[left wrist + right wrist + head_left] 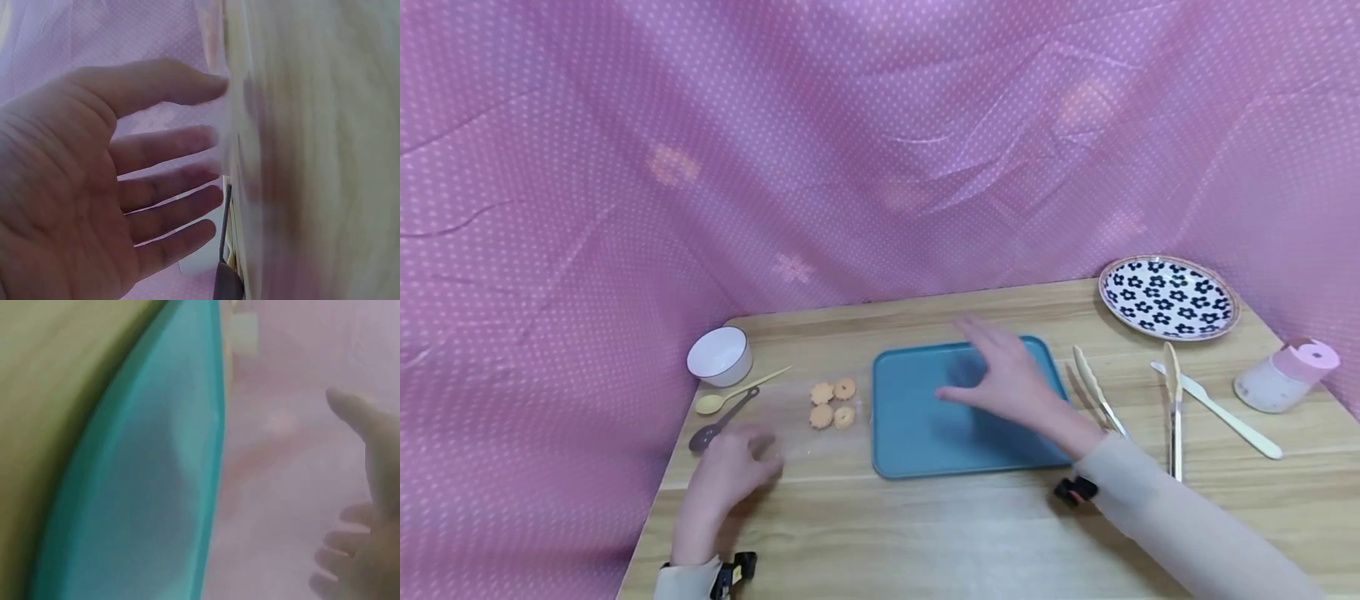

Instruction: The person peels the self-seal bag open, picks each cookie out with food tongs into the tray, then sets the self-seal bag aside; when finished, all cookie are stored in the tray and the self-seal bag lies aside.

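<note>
Over the blue tray (917, 417), my right hand (1011, 383) hovers with thumb and fingers spread apart, holding nothing. In the right wrist view the tray (144, 462) lies beside the extended fingers, blurred. My left hand (730, 467) is low over the table's left part, near a dark slotted spoon (707, 435). Its fingers look straight and loose in the left wrist view, palm bare. Several cookies (822, 416) sit in a cluster left of the tray, on what seems a see-through sheet (790, 417). Whether my left fingertips touch that sheet I cannot tell.
A white bowl (720, 357) and a yellow spoon (709, 404) are at the back left. To the right lie two pairs of tongs (1093, 385) and a pale green knife (1232, 417). Behind them stand a flower-patterned plate (1168, 297) and a pink-lidded jar (1277, 379). Pink cloth (880, 150) hangs around the table.
</note>
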{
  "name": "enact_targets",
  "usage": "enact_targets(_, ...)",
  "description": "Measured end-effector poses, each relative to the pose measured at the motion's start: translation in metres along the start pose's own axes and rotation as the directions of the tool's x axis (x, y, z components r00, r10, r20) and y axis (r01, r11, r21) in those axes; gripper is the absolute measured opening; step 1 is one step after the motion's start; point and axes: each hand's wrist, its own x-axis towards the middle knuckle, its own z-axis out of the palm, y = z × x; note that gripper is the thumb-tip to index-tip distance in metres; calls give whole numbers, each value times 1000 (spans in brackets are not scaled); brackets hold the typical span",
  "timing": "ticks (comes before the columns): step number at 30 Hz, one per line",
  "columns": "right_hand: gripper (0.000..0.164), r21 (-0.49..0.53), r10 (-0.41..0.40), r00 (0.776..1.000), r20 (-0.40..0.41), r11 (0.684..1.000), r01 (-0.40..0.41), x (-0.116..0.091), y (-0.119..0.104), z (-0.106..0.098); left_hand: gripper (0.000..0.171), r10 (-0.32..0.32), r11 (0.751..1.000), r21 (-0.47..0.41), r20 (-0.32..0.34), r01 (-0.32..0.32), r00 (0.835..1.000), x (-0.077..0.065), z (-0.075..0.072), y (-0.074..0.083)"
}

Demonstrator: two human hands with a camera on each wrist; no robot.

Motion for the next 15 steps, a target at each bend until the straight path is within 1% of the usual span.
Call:
enact_targets(3, 117, -19, 86, 993, -76, 996, -88, -21, 20, -23, 52, 15, 1000, -22, 17, -15, 1000, 5, 0, 2)
enact_targets(6, 124, -15, 178, 979, -100, 983, -180, -45, 39, -45, 58, 54, 998, -35, 25, -53, 998, 15, 4, 4)
enact_targets(8, 131, -29, 248, 962, -112, 967, -253, -63, 51, -57, 61, 88, 995, -39, 30, -87, 996, 24, 7, 6)
enact_targets(10, 135, -37, 314, 941, -124, 946, -321, -82, 63, -65, 64, 119, 992, -41, 26, -118, 993, 33, 10, 7)
enact_targets(12, 139, -52, 370, 919, -140, 924, -380, -99, 73, -68, 67, 133, 990, -47, 26, -132, 991, 39, 11, 8)
enact_targets(14, 144, -59, 420, 895, -151, 900, -432, -115, 81, -68, 71, 145, 988, -56, 37, -142, 989, 43, 12, 8)
enact_targets(15, 146, -68, 436, 887, -152, 891, -449, -122, 85, -68, 72, 146, 988, -59, 48, -143, 988, 44, 12, 7)
